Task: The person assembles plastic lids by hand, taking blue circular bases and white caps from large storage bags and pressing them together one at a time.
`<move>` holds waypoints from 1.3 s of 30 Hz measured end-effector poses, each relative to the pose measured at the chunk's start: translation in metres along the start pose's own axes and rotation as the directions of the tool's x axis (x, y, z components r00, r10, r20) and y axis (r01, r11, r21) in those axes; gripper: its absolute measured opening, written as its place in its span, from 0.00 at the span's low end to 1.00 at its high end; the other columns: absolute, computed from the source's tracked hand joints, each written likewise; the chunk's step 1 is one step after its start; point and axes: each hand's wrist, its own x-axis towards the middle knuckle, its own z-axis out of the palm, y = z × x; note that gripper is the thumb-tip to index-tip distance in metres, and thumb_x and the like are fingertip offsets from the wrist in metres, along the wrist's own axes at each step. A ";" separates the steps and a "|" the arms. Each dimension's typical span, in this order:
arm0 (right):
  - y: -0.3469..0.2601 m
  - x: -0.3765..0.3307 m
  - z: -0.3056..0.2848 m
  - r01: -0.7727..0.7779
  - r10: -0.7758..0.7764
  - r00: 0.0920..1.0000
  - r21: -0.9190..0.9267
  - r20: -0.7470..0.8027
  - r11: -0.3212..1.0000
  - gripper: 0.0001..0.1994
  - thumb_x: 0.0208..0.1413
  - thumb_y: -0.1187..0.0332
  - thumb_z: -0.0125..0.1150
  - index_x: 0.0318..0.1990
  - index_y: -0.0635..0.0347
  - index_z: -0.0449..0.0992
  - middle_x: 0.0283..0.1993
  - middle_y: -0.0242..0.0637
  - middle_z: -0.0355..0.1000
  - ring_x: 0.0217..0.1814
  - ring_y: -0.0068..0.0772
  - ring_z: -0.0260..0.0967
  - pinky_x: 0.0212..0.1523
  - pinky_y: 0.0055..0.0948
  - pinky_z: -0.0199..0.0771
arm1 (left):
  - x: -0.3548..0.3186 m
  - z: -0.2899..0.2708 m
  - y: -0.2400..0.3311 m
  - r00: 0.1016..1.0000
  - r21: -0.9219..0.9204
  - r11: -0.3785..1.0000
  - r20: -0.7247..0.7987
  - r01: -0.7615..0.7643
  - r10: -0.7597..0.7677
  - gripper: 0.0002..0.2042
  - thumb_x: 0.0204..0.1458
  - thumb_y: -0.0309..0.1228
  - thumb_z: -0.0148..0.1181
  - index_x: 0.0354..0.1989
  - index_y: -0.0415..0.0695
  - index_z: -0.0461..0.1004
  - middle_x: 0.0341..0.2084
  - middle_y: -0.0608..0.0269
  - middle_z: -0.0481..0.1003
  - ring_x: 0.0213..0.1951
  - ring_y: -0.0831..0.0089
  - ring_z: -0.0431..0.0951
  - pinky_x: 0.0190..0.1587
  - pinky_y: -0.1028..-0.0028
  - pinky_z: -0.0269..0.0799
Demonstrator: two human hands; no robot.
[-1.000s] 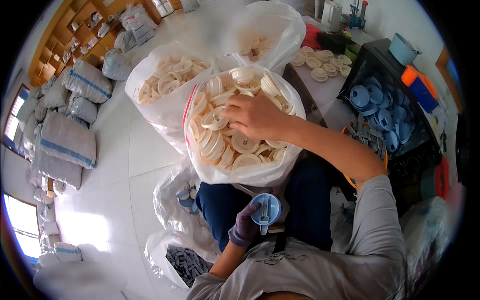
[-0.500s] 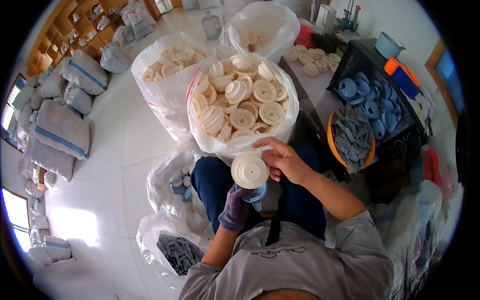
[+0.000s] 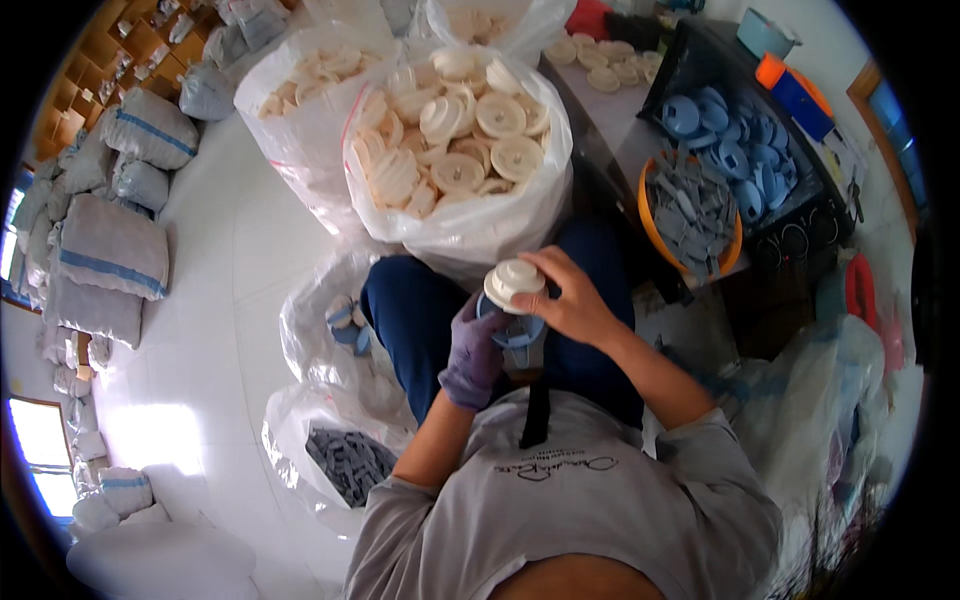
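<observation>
My left hand (image 3: 473, 352), in a purple glove, is closed round a blue plastic cup-shaped part (image 3: 524, 330) above my lap. My bare right hand (image 3: 572, 303) grips a cream stepped round plastic piece (image 3: 513, 284) by its rim, thumb on the near side and fingers on the far side. The cream piece is tilted right over the blue part and covers much of it. Whether the two are joined or only touching, I cannot tell. Just beyond my knees stands a white plastic sack (image 3: 480, 235) full of similar cream pieces.
Another sack (image 3: 310, 165) of cream pieces stands behind. At right, an orange bowl (image 3: 648, 225) holds grey strips beside a black container (image 3: 815, 205) of blue parts. Left of my legs lie an open bag (image 3: 285, 435) of grey strips and a bag (image 3: 310, 290) with blue pieces.
The view has shifted, so the sacks sit higher. The cream piece has tipped from facing me to a slant over the blue part, and my right hand has come round its rim.
</observation>
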 end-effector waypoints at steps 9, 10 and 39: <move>0.005 -0.011 -0.011 0.128 -0.135 0.988 0.096 0.071 0.987 0.27 0.51 0.70 0.63 0.60 0.61 0.65 0.59 0.43 0.65 0.61 0.38 0.64 0.62 0.33 0.61 | 0.001 0.004 0.010 0.995 0.044 0.997 0.086 -0.057 0.053 0.26 0.47 0.26 0.56 0.58 0.34 0.63 0.48 0.55 0.72 0.50 0.66 0.74 0.54 0.70 0.69; 0.004 -0.009 -0.016 0.124 -0.131 0.988 0.088 0.081 0.988 0.27 0.51 0.71 0.63 0.60 0.61 0.66 0.59 0.43 0.65 0.61 0.39 0.63 0.62 0.33 0.61 | 0.004 0.005 0.012 0.993 -0.046 0.999 0.117 -0.026 0.031 0.28 0.48 0.27 0.56 0.59 0.34 0.61 0.50 0.55 0.71 0.52 0.66 0.73 0.56 0.69 0.67; -0.008 -0.026 -0.011 0.216 -0.218 0.971 0.026 0.101 0.976 0.26 0.48 0.73 0.67 0.58 0.56 0.69 0.56 0.43 0.67 0.55 0.45 0.69 0.53 0.33 0.71 | -0.010 0.012 -0.017 0.989 -0.256 0.959 0.122 0.118 -0.089 0.40 0.54 0.66 0.40 0.64 0.44 0.55 0.55 0.55 0.67 0.55 0.65 0.71 0.55 0.66 0.70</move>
